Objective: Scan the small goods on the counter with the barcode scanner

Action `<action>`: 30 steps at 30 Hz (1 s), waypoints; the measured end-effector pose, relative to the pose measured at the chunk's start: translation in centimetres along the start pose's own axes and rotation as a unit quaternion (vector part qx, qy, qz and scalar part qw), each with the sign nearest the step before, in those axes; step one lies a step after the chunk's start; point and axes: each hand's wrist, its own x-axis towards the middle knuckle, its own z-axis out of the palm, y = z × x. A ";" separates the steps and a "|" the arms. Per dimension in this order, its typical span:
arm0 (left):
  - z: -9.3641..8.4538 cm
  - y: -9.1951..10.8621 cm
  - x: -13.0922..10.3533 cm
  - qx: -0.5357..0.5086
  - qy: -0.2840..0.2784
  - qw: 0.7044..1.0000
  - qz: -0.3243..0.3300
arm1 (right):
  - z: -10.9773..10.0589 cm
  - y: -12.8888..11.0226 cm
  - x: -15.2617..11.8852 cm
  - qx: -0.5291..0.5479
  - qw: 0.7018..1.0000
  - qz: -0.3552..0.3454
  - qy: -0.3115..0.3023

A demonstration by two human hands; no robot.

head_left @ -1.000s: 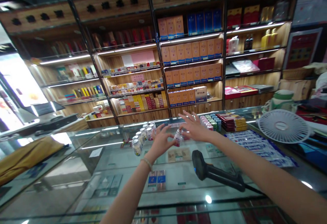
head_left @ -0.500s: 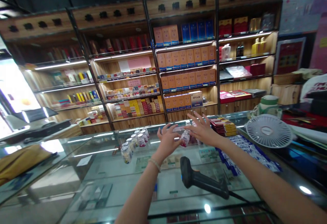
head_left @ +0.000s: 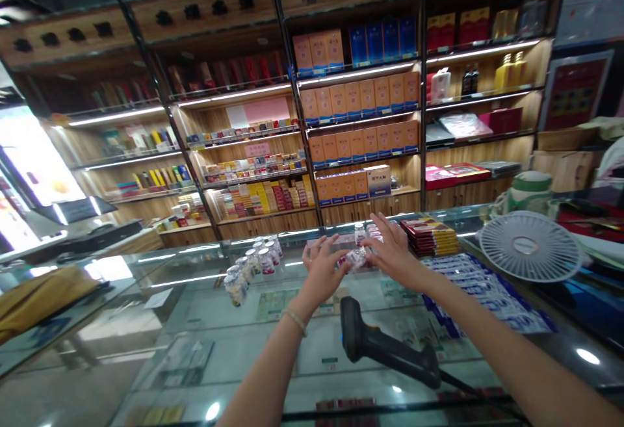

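Observation:
Over the glass counter (head_left: 234, 342), my left hand (head_left: 322, 272) pinches one side of a small clear jar (head_left: 355, 258) with red contents. The fingers of my right hand (head_left: 392, 253) hold the jar's other side, and the jar is tipped on its side between both hands. Just behind it stands another small jar (head_left: 359, 233) with a white lid, near my right fingers. A row of similar jars (head_left: 266, 259) stands to the left of my left hand. A black handheld scanner (head_left: 385, 346) lies on the glass below my hands.
Red and yellow packets (head_left: 431, 237) and blue-white packs (head_left: 480, 287) lie on the right of the counter, beside a white slatted dish (head_left: 529, 245) and a green-white container (head_left: 531, 193). Stocked shelves (head_left: 361, 115) stand behind. Brown cloth (head_left: 43, 297) lies at left.
The jar between my hands has gone from nearly upright to lying on its side. My right hand has shifted slightly, and the camera view has moved a little.

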 end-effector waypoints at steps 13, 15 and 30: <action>-0.4 0.2 -1.0 0.097 0.103 0.988 0.062 | 1.0 -0.8 -0.2 0.096 0.983 0.144 0.058; -0.3 0.2 -1.1 0.104 0.116 0.985 0.073 | 1.3 -0.9 -0.2 0.106 0.980 0.156 0.064; -0.9 0.9 -1.4 0.108 0.144 0.980 0.086 | 1.2 -1.2 -0.2 0.138 0.964 0.217 0.066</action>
